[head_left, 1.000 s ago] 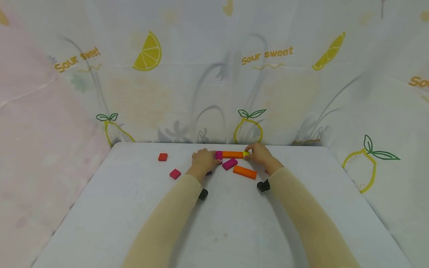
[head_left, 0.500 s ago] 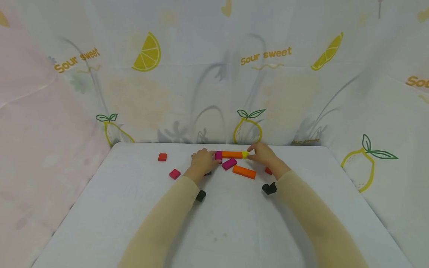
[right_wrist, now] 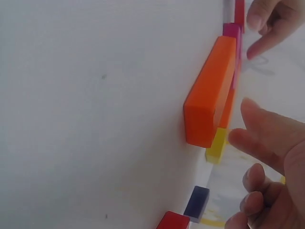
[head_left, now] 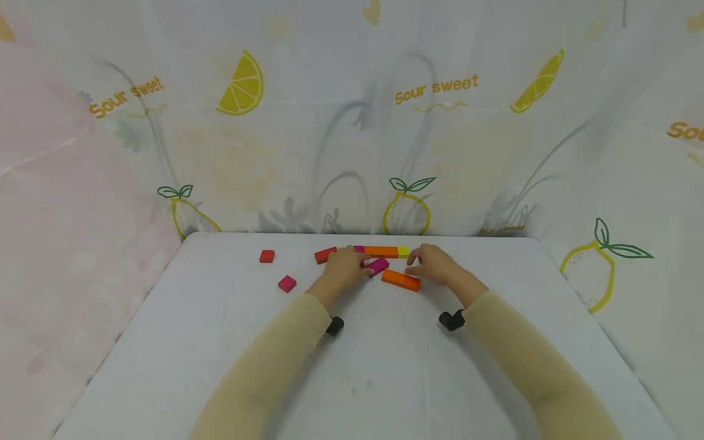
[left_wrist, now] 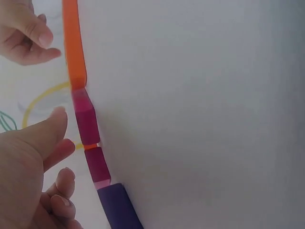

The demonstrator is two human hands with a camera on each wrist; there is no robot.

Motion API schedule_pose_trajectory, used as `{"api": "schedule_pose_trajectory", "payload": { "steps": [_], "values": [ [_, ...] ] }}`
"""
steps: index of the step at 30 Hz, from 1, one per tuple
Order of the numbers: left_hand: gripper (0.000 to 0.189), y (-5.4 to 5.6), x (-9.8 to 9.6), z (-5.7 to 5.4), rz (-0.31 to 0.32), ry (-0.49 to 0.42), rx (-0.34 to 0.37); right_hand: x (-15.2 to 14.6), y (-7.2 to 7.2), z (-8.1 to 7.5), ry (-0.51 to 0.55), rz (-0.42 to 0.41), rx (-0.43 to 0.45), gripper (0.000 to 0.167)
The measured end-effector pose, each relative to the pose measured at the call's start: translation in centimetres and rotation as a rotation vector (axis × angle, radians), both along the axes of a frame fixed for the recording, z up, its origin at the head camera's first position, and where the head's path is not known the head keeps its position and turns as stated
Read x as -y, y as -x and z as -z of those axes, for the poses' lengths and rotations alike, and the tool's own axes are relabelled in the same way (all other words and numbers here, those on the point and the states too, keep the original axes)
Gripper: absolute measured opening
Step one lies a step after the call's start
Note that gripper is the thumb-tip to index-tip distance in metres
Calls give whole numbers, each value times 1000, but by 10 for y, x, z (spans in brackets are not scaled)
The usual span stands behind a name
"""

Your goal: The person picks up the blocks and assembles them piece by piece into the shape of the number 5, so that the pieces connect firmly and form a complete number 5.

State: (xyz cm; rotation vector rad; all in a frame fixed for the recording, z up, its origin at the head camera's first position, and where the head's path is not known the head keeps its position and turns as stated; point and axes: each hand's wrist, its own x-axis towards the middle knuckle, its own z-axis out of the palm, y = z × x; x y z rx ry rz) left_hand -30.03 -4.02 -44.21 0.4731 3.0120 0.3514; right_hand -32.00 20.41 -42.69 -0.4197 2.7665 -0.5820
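Observation:
My left hand (head_left: 343, 269) hovers over the block group, fingertips overlapping the near magenta block (head_left: 378, 267) in the head view. Its thumb and fingers (left_wrist: 56, 123) are spread apart with nothing between them in the left wrist view. Behind it, a magenta block (head_left: 359, 249), an orange block (head_left: 381, 252) and a yellow block (head_left: 403, 252) lie in a row. My right hand (head_left: 434, 264) is just right of the yellow block, with thumb and index finger apart and nothing held. A nearer orange block (head_left: 401, 280) lies slantwise by its fingertips.
A red block (head_left: 326, 255) shows behind my left hand. Farther left lie another red block (head_left: 266, 256) and a pinkish-red block (head_left: 287, 283). Wrist views also show a purple block (left_wrist: 119, 205), a dark blue block (right_wrist: 197, 202) and a red block (right_wrist: 172, 222). A printed curtain (head_left: 308, 153) stands behind the table.
My right hand has left the yellow block and moved right and nearer. My left hand has shifted right from the far magenta block toward the near one, uncovering a red block.

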Motion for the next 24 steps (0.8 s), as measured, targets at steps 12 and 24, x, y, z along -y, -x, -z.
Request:
{"api": "schedule_pose_trajectory", "payload": {
  "steps": [12, 24],
  "values": [
    [39, -1, -7, 6, 2, -24, -18, 0, -9, 7, 14, -39, 50, 23],
    [39, -7, -6, 8, 21, 22, -31, 0, -15, 7, 38, -87, 1, 21]
  ]
}}
